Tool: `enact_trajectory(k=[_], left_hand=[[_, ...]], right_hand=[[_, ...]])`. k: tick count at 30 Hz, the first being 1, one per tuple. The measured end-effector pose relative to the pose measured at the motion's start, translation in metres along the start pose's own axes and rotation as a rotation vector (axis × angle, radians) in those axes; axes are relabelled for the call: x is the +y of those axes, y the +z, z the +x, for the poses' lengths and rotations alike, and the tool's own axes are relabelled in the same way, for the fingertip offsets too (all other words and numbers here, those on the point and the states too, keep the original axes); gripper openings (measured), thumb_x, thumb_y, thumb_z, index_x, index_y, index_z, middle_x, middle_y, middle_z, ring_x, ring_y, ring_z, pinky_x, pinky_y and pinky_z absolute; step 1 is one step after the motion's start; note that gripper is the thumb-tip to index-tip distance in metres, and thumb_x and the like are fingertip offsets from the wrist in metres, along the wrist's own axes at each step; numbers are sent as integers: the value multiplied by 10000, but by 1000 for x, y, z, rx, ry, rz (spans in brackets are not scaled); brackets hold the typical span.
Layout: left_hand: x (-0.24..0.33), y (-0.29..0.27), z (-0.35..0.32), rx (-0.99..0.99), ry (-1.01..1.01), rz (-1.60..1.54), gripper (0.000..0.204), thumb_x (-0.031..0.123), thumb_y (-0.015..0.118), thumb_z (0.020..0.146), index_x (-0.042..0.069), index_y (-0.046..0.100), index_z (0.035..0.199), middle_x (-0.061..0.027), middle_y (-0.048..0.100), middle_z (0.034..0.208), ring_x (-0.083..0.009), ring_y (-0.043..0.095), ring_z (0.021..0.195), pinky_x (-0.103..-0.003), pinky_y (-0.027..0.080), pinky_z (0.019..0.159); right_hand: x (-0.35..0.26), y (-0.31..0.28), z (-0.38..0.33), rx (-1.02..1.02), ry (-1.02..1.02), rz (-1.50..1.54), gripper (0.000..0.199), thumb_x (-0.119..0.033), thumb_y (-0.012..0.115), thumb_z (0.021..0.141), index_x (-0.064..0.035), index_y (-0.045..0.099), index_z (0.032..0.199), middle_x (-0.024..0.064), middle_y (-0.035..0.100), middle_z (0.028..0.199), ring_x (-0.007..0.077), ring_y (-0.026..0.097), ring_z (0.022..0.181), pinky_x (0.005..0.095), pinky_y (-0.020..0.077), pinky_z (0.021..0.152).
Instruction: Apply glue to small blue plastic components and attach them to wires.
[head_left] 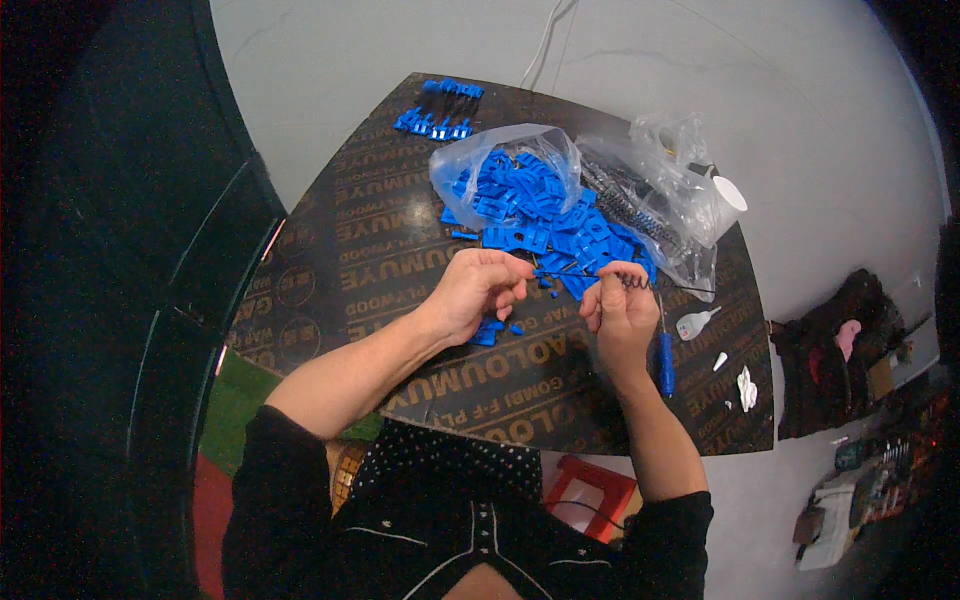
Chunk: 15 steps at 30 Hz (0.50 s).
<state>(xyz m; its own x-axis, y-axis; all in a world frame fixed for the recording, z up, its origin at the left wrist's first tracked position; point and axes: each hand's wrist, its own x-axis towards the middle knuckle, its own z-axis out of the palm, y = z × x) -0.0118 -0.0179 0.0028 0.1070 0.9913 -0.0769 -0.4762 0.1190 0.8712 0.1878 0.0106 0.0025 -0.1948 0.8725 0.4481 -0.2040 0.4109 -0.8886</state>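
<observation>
Above the dark tabletop (pixel 400 250), the left hand (pixel 478 292) pinches one end of a thin black rod (pixel 570 273). The right hand (pixel 620 305) grips a small black coil spring (pixel 633 281) on that rod. Just behind lies a heap of blue plastic clips (pixel 540 220), spilling from a clear bag (pixel 500 150). A blue-handled screwdriver (pixel 665 360) rests beside the right hand.

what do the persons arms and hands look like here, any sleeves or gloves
No gloves: the left hand and right hand are bare, with no rings or watch visible. Both forearms are bare too; black sleeves are pushed up near the elbows.
</observation>
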Motion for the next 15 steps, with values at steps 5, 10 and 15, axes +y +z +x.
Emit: enact_trajectory(k=[5, 10, 15], left_hand=[[0, -1, 0, -18, 5, -2, 143, 48, 509, 842, -13, 632, 882, -61, 611, 691, -93, 491, 519, -239, 414, 467], [-1, -2, 1, -16, -2, 14, 159, 66, 516, 833, -29, 615, 914, -69, 597, 697, -114, 475, 528, -275, 417, 488], [2, 0, -1, -18, 2, 0, 147, 53, 502, 849, -8, 632, 883, -57, 608, 688, -90, 492, 524, -240, 415, 474]], right_hand=[[0, 0, 0, -2, 1, -4, 139, -184, 511, 959, -48, 505, 990, 39, 555, 625, 53, 457, 487, 190, 349, 446], [2, 0, 0, -3, -2, 16, 149, -190, 505, 962, -44, 503, 991, 37, 556, 627, 53, 461, 488, 191, 349, 444], [0, -1, -1, -14, 7, -16, 147, -187, 505, 961, -44, 503, 995, 39, 561, 631, 50, 460, 489, 189, 349, 444]])
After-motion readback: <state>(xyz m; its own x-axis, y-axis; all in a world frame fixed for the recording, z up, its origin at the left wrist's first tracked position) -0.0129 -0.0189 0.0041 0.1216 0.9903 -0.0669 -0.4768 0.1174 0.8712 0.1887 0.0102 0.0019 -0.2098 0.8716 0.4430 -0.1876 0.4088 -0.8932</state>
